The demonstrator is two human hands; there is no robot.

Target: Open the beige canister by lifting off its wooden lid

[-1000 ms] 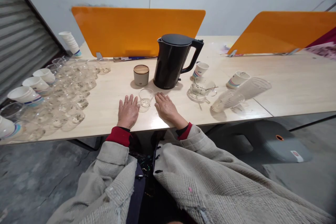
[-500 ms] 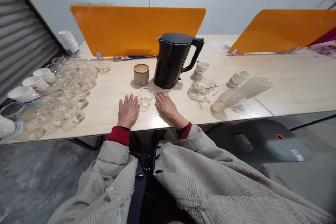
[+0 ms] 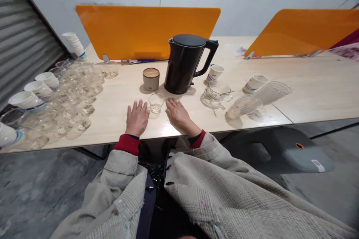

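Note:
My left hand [image 3: 137, 118] lies flat on the pale wooden table [image 3: 308, 93], fingers spread and empty. My right hand [image 3: 176, 112] rests palm down beside it, also holding nothing. Between them stands a small clear glass [image 3: 156, 103] with a little at its bottom, close to both hands. Just behind it are a black electric kettle [image 3: 185, 63] and a small beige jar with a wooden lid [image 3: 150, 78].
Several glasses [image 3: 75, 101] and paper cups [image 3: 28, 99] crowd the table's left side. A ribbed glass dish with a spoon [image 3: 215, 94], two paper cups [image 3: 254, 83] and a lying stack of plastic cups [image 3: 256, 101] sit right. Orange dividers [image 3: 146, 30] stand behind. A grey chair [image 3: 280, 149] is below right.

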